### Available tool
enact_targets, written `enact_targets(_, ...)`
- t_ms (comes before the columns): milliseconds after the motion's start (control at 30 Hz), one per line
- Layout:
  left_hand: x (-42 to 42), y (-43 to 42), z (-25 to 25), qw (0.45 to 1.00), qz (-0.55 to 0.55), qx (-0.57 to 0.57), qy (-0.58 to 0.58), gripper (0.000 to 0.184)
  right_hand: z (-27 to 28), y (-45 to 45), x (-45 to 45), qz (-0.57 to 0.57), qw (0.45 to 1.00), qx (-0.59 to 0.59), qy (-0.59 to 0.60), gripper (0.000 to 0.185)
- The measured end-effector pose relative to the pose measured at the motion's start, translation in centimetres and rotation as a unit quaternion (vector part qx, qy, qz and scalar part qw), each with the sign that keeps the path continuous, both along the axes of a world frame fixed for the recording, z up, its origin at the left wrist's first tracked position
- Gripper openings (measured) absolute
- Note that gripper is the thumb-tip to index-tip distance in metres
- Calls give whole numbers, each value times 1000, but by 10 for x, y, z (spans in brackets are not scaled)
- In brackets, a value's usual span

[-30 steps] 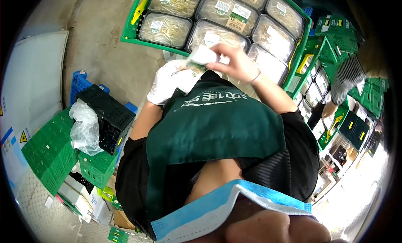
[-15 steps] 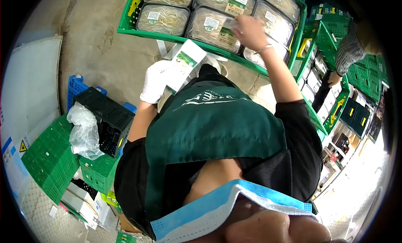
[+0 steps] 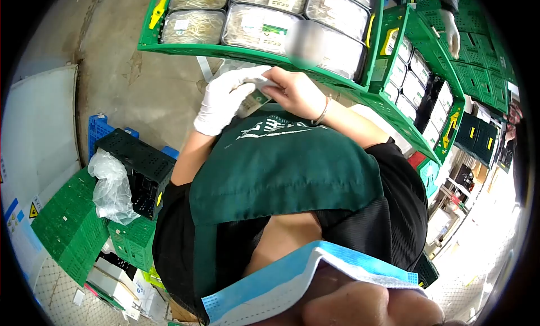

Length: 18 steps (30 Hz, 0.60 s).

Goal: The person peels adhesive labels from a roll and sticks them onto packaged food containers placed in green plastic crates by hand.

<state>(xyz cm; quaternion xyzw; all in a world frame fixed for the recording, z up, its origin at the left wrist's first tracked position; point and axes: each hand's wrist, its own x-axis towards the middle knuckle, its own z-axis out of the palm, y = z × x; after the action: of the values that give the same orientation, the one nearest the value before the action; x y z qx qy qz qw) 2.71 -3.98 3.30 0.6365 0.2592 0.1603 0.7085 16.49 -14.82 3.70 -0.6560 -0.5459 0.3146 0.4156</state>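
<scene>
In front of the apron, my left hand (image 3: 225, 98), in a white glove, is closed around a strip of green-and-white labels (image 3: 254, 103). My bare right hand (image 3: 299, 94) meets it there, thumb and fingers pinched at the strip's upper end. The fingers hide part of the strip. Just beyond both hands stands a green crate (image 3: 242, 54) of black trays under clear film, packed with pale thin strands like bean sprouts. A green-printed label lies on the nearest middle tray (image 3: 239, 28). A round blur covers part of the front right tray (image 3: 340, 56).
More packed trays fill a second green crate (image 3: 413, 121) on the right. Another person's gloved hand (image 3: 451, 36) is above it. At left, a black crate (image 3: 132, 152) and clear plastic bag (image 3: 109, 185) rest on green crates (image 3: 70, 225).
My right hand has left the trays and come down to the label strip in my left hand. The crate has shifted left and up in view. The other person's hand has moved up.
</scene>
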Motion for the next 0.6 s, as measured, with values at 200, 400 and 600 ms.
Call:
enact_targets(200, 46, -32, -28, 940, -111, 305, 107, 11, 8, -55, 166, -218, 958, -102, -157, 16)
enact_targets(400, 56, -39, -61, 980, -43, 155, 120, 12, -104, -80, 200, -83, 863, -171, -467, 46)
enact_targets(600, 97, -86, -53, 997, 47, -50, 30, 27, -42, -100, 179, -29, 993, -56, 99, 47)
